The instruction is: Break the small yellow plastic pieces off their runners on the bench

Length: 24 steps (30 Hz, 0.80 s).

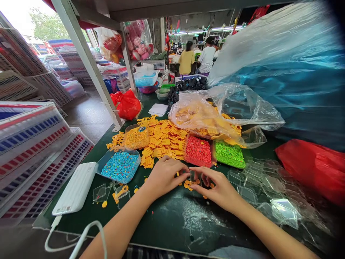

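Note:
My left hand [164, 176] and my right hand [215, 189] meet over the dark green table [167, 219], fingertips pinched together on a small clear plastic case [194, 177]. Small orange pieces [188, 185] lie scattered under the fingers. Just beyond the hands stand trays of red beads [198, 151], green beads [229, 154], blue beads [120, 166] and yellow beads [136, 137]. A heap of orange plastic parts [164, 138] spreads behind them.
A white power bank [77, 187] with its cable lies at the left, beside stacked trays [32, 158]. Clear empty cases [266, 190] pile at the right near a red bag [315, 169]. A clear bag of orange parts [199, 117] sits behind. People work far back.

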### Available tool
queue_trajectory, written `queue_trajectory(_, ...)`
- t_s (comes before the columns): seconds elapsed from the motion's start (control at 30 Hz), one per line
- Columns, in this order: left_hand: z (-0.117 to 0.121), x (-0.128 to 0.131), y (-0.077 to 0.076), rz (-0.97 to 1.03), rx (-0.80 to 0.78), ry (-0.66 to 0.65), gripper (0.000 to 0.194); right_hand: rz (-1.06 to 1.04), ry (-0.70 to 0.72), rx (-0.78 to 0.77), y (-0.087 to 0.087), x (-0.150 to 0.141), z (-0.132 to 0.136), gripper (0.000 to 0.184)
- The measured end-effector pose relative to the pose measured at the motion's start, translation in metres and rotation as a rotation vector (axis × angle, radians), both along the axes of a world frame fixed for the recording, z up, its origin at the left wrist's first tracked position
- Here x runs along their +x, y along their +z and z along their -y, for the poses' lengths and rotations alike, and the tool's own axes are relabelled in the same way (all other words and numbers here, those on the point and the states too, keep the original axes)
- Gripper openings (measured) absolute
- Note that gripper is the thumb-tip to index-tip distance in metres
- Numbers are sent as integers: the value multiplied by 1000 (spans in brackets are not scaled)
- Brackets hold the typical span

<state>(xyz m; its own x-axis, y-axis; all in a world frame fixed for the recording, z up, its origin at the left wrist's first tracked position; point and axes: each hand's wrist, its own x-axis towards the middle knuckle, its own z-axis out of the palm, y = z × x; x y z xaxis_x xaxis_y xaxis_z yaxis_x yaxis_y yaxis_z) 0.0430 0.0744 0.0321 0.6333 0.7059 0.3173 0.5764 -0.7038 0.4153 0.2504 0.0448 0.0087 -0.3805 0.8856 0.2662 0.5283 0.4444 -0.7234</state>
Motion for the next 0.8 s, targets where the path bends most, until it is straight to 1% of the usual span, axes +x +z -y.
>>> queue_trajectory(0.1, 0, 2, -2, -5, 11, -9, 13, 13, 11, -53, 1, 0, 0, 37)
queue_trajectory(0.23, 1, 3, -4, 30, 36, -24, 12, 15, 29, -122, 1, -1, 1, 40)
queue_trajectory(0.5, 4, 6, -6, 31, 44, -46, 7, -1, 67, -165, 4, -4, 3, 40)
queue_trajectory(0.63, 4, 7, -7, 4, 14, -62, 6, 12, 77, -194, 3, -3, 3, 38)
queue_trajectory(0.8, 4, 7, -5, -31, 13, -76, 9, -43, 94, -253, 2, -3, 4, 45)
